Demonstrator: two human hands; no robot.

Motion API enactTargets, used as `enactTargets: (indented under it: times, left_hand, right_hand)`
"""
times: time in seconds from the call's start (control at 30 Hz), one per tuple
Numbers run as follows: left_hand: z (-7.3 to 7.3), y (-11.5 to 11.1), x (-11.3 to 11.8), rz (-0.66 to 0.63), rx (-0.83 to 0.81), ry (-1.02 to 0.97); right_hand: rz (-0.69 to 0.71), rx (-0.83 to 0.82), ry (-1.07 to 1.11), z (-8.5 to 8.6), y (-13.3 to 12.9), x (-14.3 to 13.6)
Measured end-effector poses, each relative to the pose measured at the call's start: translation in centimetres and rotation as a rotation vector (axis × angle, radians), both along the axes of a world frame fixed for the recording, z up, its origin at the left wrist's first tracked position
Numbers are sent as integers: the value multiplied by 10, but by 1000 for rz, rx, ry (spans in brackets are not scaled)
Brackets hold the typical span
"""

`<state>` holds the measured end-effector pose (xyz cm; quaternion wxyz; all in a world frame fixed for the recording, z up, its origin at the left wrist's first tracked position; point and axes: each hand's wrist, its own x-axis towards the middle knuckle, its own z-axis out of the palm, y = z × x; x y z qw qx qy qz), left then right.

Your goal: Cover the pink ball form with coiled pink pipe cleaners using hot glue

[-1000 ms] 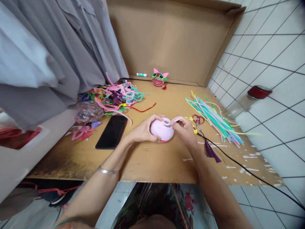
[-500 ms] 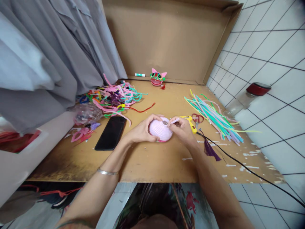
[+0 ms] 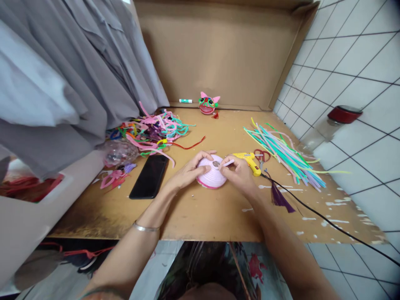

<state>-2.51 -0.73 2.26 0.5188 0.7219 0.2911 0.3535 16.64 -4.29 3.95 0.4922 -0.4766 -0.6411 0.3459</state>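
A dome wound in rings of pale lilac pipe cleaner (image 3: pixel 212 178) stands over the table in front of me, with a pink band low on its near side and a small dark opening at its top. My left hand (image 3: pixel 192 168) is wrapped round its left side, the thumb lying across the rings. At the upper right my right hand (image 3: pixel 239 173) pinches the loose end of the lilac pipe cleaner (image 3: pixel 228 163) close to the opening. Just beyond that hand lies a yellow glue gun (image 3: pixel 249 160).
Red-handled scissors (image 3: pixel 262 156), a purple tassel (image 3: pixel 280 199) and a bundle of pipe cleaners (image 3: pixel 286 154) lie right. A black phone (image 3: pixel 149 177) and a tangled pipe cleaner heap (image 3: pixel 162 125) lie left. At the back sit a decorated animal head (image 3: pixel 208 105) and a glue stick (image 3: pixel 186 101).
The dome has tipped so its top opening and rings show more toward me. My left thumb has moved up from the lower edge onto the rings. The view has shifted slightly.
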Motion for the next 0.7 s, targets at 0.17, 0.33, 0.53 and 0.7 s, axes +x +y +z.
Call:
enactTargets:
  times: [0.17, 0.33, 0.53, 0.7]
  left_hand:
    - [-4, 0, 4, 40, -52, -83]
    - [-4, -2, 8, 73, -55, -140]
    - [-5, 1, 8, 70, -40, -144]
    - [-5, 2, 8, 62, -40, -160]
  right_hand:
    - [-4, 11, -19, 3, -2, -1]
    - [6, 19, -21, 4, -2, -1]
    - [14, 26, -51, 4, -2, -1]
    - [23, 29, -80, 5, -3, 0]
